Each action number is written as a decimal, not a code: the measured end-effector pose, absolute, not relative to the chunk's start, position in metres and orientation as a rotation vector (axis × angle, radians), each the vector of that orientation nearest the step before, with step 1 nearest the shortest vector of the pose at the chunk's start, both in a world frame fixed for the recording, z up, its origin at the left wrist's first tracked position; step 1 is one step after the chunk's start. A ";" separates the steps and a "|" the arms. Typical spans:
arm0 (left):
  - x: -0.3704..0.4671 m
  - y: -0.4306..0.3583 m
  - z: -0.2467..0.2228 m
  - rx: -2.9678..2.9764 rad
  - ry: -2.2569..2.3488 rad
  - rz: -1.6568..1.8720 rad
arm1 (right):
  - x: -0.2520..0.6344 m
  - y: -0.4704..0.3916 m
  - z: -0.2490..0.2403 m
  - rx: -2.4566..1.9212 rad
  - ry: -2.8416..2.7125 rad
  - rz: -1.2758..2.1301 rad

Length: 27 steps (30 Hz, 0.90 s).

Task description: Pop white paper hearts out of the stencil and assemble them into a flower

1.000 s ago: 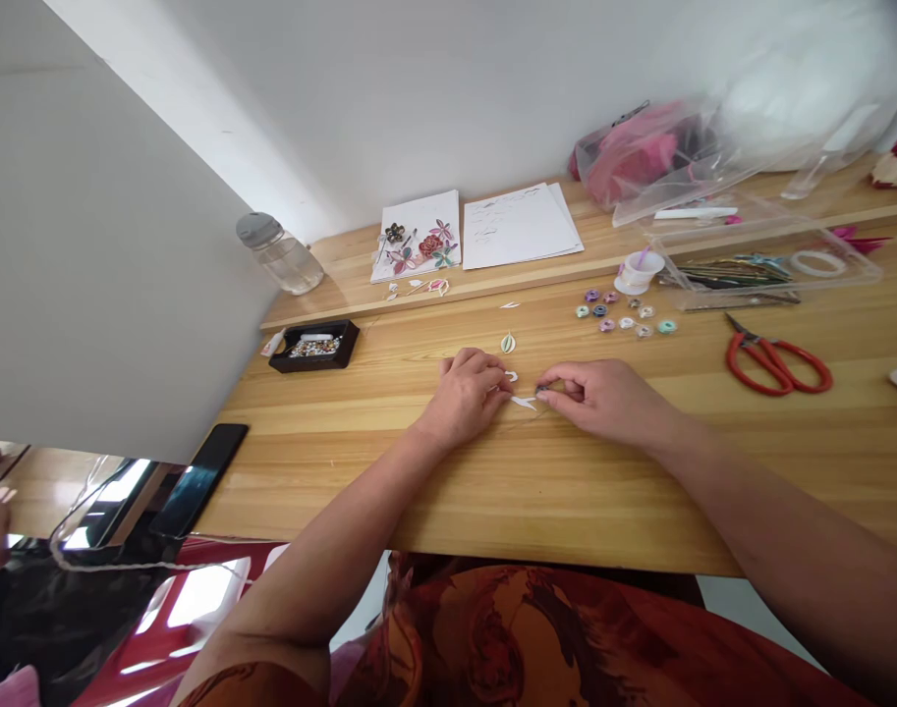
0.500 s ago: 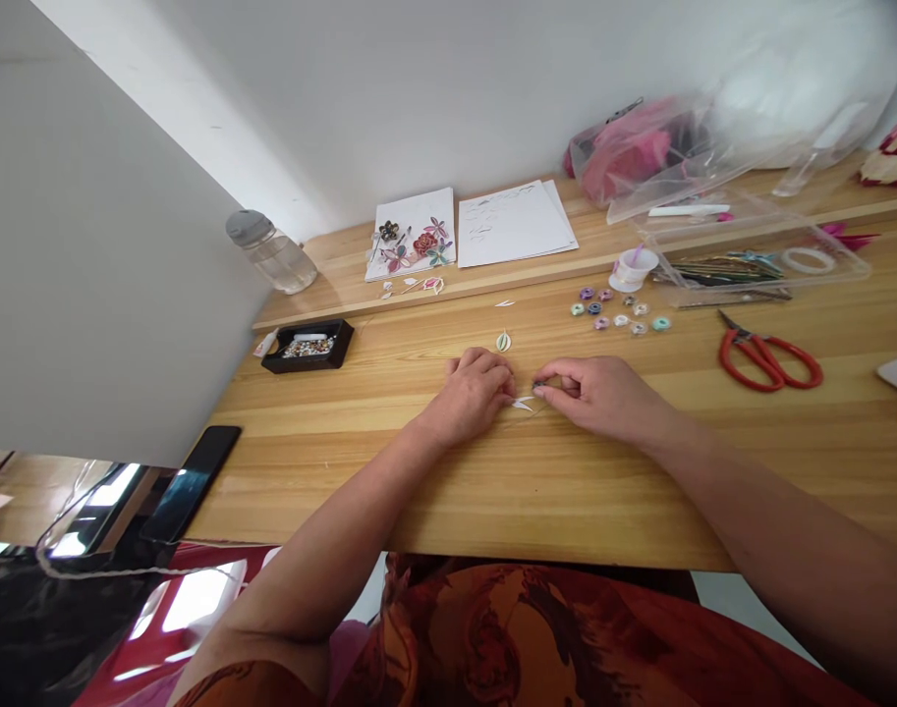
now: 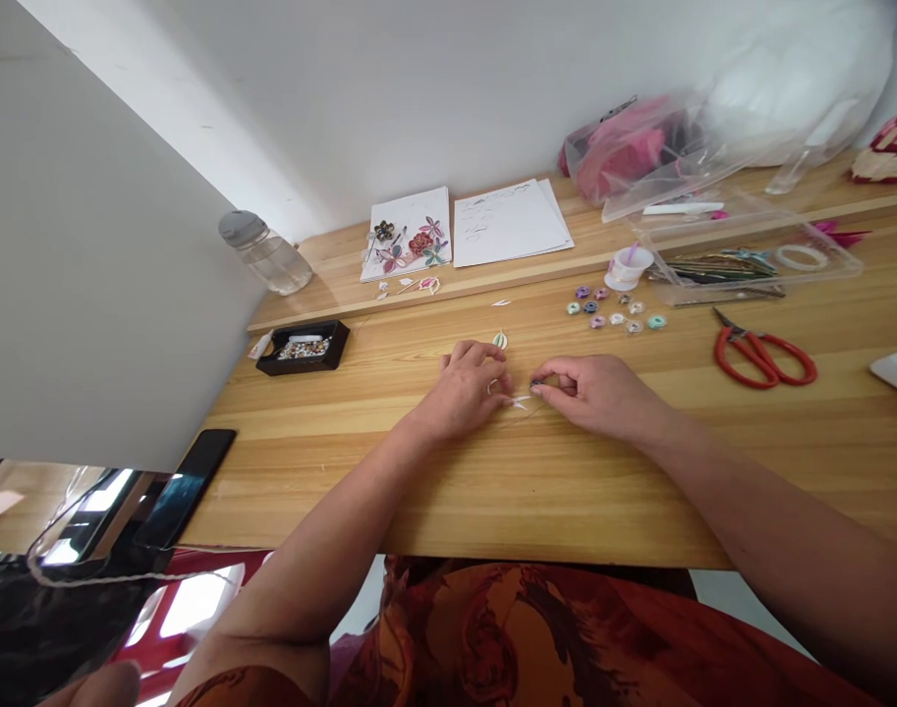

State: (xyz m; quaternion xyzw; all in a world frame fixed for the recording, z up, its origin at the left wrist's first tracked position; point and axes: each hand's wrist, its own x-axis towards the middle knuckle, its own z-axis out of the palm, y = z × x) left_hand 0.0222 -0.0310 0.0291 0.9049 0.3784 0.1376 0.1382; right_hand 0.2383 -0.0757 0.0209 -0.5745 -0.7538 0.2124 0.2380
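Observation:
My left hand (image 3: 472, 389) rests over the wooden table, its thumb and a finger closed on a small white pointed piece (image 3: 521, 402) like a petal cut-out. Its other fingers are curved and slightly apart. Close by on the right, my right hand (image 3: 591, 395) pinches a small dark thing (image 3: 535, 383) that looks like a thread bobbin. A thin thread shows just below these fingertips. Beyond my left fingers lies a green and white leaf-shaped piece (image 3: 500, 340), with a white sliver (image 3: 500, 303) farther back.
Several coloured thread bobbins (image 3: 597, 322) and a white spool (image 3: 628, 267) lie at the right, near red-handled scissors (image 3: 763, 353) and a clear tray (image 3: 853, 265). Leftward are a black bead box (image 3: 301, 367), a bottle (image 3: 271, 257) and a phone (image 3: 190, 481). Papers (image 3: 514, 226) lie on the shelf.
The fingers of my left hand have lifted and parted a little, while its thumb stays at the white piece. My right hand keeps its pinch. The view has shifted slightly.

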 end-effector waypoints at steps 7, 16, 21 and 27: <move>0.021 -0.031 0.030 2.547 1.091 0.379 | 0.237 -0.077 0.023 -1.586 -2.056 0.589; 0.017 -0.031 0.025 2.531 1.059 0.479 | 0.238 -0.076 0.021 -1.558 -2.069 0.589; 0.019 -0.027 0.027 2.517 1.094 0.451 | 0.239 -0.076 0.024 -1.559 -2.082 0.636; 0.020 -0.028 0.030 2.519 1.035 0.383 | 0.239 -0.077 0.025 -1.564 -2.089 0.619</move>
